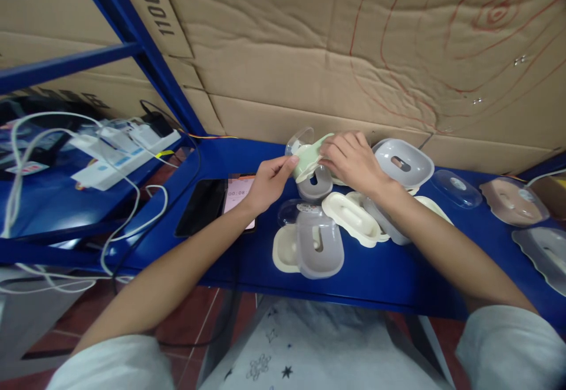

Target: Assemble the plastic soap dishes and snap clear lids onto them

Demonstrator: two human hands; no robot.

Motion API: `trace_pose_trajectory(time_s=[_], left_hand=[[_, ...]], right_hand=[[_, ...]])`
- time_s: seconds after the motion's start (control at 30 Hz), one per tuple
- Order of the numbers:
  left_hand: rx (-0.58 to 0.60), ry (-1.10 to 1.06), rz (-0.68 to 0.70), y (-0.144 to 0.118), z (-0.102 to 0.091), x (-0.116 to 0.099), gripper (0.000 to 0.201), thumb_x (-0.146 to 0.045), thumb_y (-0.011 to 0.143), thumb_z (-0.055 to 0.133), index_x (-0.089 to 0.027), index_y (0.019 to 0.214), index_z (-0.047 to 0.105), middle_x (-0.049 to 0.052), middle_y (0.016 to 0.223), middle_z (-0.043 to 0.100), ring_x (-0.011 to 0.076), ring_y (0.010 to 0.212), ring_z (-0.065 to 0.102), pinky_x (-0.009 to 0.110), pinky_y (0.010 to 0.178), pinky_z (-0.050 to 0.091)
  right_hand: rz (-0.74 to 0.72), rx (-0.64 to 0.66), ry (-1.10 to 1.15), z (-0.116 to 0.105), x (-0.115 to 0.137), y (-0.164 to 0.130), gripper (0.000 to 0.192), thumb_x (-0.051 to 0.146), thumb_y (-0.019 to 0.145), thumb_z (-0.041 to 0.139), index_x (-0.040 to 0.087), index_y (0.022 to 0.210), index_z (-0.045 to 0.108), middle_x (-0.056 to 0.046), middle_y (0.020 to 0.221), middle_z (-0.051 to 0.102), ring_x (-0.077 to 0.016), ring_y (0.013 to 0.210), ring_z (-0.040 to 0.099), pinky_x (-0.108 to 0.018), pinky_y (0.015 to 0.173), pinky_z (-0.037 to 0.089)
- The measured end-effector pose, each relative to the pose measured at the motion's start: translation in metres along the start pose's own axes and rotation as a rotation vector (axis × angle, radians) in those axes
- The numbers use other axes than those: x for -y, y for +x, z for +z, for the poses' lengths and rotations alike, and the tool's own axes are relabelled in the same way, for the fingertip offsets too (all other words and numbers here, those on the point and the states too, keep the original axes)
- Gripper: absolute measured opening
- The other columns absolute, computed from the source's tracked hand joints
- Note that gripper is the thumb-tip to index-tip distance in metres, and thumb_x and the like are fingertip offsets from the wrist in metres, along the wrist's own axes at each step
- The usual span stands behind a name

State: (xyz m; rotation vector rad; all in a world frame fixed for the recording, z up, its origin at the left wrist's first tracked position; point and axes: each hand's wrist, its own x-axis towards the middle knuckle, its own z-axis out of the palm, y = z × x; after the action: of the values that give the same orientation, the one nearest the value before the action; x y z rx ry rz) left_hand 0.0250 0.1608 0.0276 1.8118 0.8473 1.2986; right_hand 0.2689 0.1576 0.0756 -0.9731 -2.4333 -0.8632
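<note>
A pale green, wavy-edged plastic soap dish piece [309, 157] is held up between both hands above the blue shelf [260, 260]. My left hand [272, 183] pinches its left end between thumb and fingers. With bent fingers my right hand [351, 157] grips its right end, and those fingertips are partly hidden. A clear lid [301, 137] shows just behind the green piece. Below it sits a small grey dish [315, 184] with a slot. Closer to me, a grey slotted dish [325, 254] overlaps a cream dish [285, 248]. A long cream dish [354, 216] lies under my right wrist.
Behind my right hand is a grey tray [403, 163]. Farther right lie a clear lid [457, 188], a brownish covered dish [513, 201] and a grey wavy dish [543, 254]. Left are a black phone [201, 207], a lit timer phone [236, 195] and a cabled power strip [126, 163].
</note>
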Motion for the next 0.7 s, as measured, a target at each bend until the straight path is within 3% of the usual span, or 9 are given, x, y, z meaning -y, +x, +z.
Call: trace_pose_trajectory(time_s=[0.23,0.33,0.43,0.53,0.7], left_hand=[[-0.041,-0.009,0.003,-0.001,-0.001,-0.008,0.060,-0.070,0.100,0.062,-0.019,0.070,0.058,-0.002,0.066,0.048,0.0127,0.063,0.041,0.027,0.059,0.035],[-0.032,-0.041,-0.016,-0.002,0.002,-0.007,0.057,-0.069,0.102,0.061,-0.019,0.075,0.064,-0.001,0.072,0.057,0.0141,0.069,0.050,0.027,0.066,0.043],[0.032,-0.112,-0.021,-0.005,0.006,-0.008,0.052,-0.069,0.100,0.063,-0.019,0.099,0.076,0.005,0.097,0.074,0.0200,0.093,0.066,0.030,0.085,0.053],[0.079,-0.116,-0.027,-0.007,0.010,-0.013,0.054,-0.064,0.093,0.076,-0.018,0.121,0.077,0.008,0.119,0.077,0.0242,0.110,0.068,0.032,0.095,0.054],[0.090,-0.241,-0.098,-0.009,0.011,-0.014,0.047,-0.061,0.093,0.078,-0.019,0.113,0.081,0.004,0.109,0.078,0.0226,0.102,0.069,0.034,0.094,0.054]], right_hand=[[-0.032,0.001,-0.078,-0.003,0.003,0.002,0.026,0.026,0.114,0.044,0.018,0.112,0.068,-0.009,0.108,0.072,-0.0271,0.104,0.058,-0.041,0.093,0.036],[-0.016,-0.007,-0.045,-0.003,0.000,0.000,0.025,0.026,0.113,0.044,0.018,0.117,0.068,-0.011,0.115,0.072,-0.0282,0.108,0.058,-0.043,0.095,0.036],[0.008,0.007,0.024,-0.006,-0.004,0.001,0.025,0.025,0.112,0.046,0.017,0.123,0.067,-0.014,0.126,0.070,-0.0308,0.115,0.058,-0.046,0.098,0.037],[-0.011,0.025,0.079,-0.011,-0.008,0.004,0.025,0.025,0.111,0.046,0.018,0.124,0.067,-0.015,0.128,0.070,-0.0320,0.120,0.058,-0.048,0.101,0.038],[-0.092,0.018,0.113,-0.007,-0.006,0.006,0.028,0.027,0.112,0.047,0.018,0.132,0.065,-0.015,0.129,0.069,-0.0314,0.125,0.058,-0.048,0.101,0.041]])
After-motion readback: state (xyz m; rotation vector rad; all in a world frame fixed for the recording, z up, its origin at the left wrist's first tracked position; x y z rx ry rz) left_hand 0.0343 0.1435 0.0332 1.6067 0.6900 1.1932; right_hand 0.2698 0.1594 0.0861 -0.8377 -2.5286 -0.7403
